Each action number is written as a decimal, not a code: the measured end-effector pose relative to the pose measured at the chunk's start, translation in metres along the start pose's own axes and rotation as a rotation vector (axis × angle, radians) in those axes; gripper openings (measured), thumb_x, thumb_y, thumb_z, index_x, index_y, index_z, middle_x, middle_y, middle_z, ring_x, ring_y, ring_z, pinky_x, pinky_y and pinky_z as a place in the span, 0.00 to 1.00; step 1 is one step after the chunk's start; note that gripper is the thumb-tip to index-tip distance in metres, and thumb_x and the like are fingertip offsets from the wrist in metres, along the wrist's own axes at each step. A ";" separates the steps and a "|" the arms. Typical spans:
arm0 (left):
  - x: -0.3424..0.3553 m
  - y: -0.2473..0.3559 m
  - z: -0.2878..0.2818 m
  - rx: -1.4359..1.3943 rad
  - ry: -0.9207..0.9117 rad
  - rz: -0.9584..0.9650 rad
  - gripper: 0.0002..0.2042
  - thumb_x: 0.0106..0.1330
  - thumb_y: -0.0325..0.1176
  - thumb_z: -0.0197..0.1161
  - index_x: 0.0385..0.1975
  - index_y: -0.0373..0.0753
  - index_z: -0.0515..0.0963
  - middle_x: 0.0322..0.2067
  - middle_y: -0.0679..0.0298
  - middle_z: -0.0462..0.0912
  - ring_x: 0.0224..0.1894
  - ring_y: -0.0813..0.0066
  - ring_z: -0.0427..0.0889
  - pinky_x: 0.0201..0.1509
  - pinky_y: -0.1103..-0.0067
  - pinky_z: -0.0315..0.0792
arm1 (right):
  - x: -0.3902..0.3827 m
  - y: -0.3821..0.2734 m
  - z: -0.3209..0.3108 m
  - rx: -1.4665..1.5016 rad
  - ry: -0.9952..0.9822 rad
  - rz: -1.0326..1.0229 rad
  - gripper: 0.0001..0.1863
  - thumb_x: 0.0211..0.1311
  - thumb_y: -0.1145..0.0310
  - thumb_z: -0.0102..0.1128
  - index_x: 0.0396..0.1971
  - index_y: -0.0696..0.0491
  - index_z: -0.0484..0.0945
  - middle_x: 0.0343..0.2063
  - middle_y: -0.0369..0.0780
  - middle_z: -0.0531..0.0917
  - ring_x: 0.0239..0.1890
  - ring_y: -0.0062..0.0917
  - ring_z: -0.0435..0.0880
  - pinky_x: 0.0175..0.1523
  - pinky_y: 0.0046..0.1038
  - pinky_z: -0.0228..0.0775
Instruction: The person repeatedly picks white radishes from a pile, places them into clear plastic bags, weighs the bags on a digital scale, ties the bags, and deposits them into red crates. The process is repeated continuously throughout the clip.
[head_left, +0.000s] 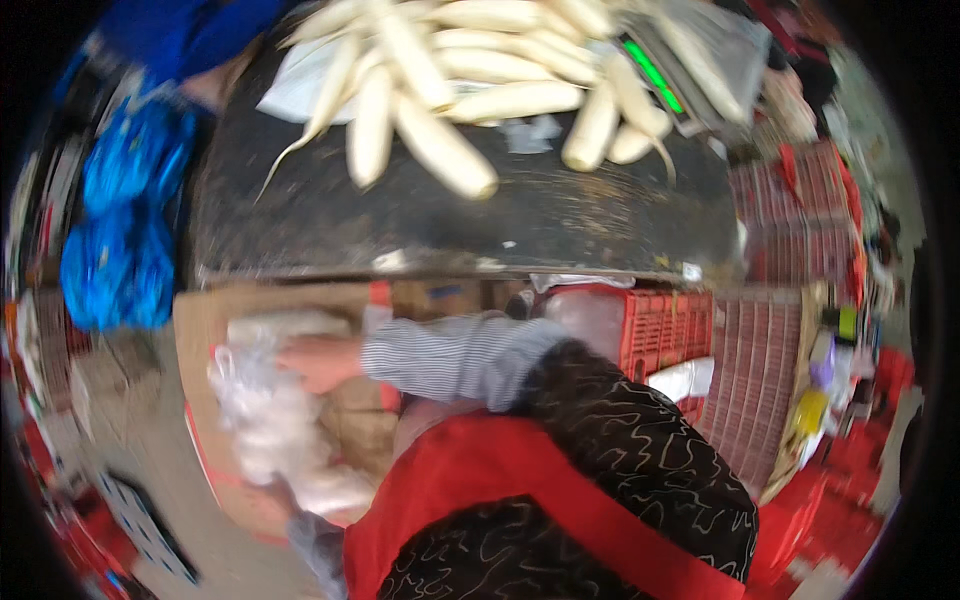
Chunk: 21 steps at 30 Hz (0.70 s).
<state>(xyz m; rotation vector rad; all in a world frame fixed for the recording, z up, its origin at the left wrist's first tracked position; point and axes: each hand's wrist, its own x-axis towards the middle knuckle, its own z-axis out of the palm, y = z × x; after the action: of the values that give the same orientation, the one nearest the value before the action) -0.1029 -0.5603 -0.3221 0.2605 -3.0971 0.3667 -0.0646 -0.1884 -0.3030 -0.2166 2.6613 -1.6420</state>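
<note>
A clear plastic bag with whitish contents (pixel 265 425) lies in an open cardboard box (pixel 195 320) at the lower left. My right hand (pixel 322 362) reaches across from the right and touches the upper part of the bag; its fingers are smeared by motion. Down at the bag's near end is my left hand (pixel 275 495), against its lower edge, blurred and partly hidden. Just beyond my right hand, a long pale thing (pixel 290 325), also blurred, rests in the box.
Several white radishes (pixel 445 150) are piled on a dark worn table (pixel 470 235) ahead, beside a scale with a green display (pixel 652 75). Blue plastic bags (pixel 125 250) hang at the left. Red plastic crates (pixel 665 335) stand to the right. A floor (pixel 185 460) shows left of the box.
</note>
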 end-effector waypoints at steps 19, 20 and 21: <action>-0.487 0.672 -0.233 -0.919 -0.139 2.068 0.12 0.60 0.25 0.62 0.44 0.33 0.77 0.42 0.53 0.80 0.44 0.60 0.80 0.46 0.70 0.75 | -0.883 0.181 -0.390 0.414 2.440 0.924 0.13 0.60 0.67 0.59 0.39 0.60 0.80 0.32 0.43 0.83 0.33 0.25 0.82 0.37 0.27 0.73; -0.487 0.695 -0.234 -0.895 -0.041 2.044 0.11 0.60 0.24 0.62 0.43 0.33 0.77 0.40 0.53 0.80 0.42 0.60 0.80 0.44 0.71 0.75 | -0.911 0.206 -0.379 0.378 2.375 1.111 0.14 0.58 0.66 0.59 0.39 0.62 0.80 0.33 0.44 0.83 0.34 0.29 0.83 0.39 0.31 0.75; -0.484 0.709 -0.234 -0.932 -0.167 1.917 0.10 0.60 0.24 0.62 0.42 0.33 0.77 0.38 0.53 0.80 0.37 0.61 0.80 0.40 0.72 0.75 | -0.931 0.234 -0.374 0.087 2.179 1.563 0.17 0.54 0.63 0.59 0.36 0.63 0.80 0.35 0.49 0.85 0.41 0.40 0.84 0.47 0.39 0.74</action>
<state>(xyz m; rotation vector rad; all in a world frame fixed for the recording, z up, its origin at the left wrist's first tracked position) 0.2547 0.2530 -0.2731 -2.5032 -2.0057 -1.1041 0.8014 0.3603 -0.4045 3.7004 0.9180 -0.8341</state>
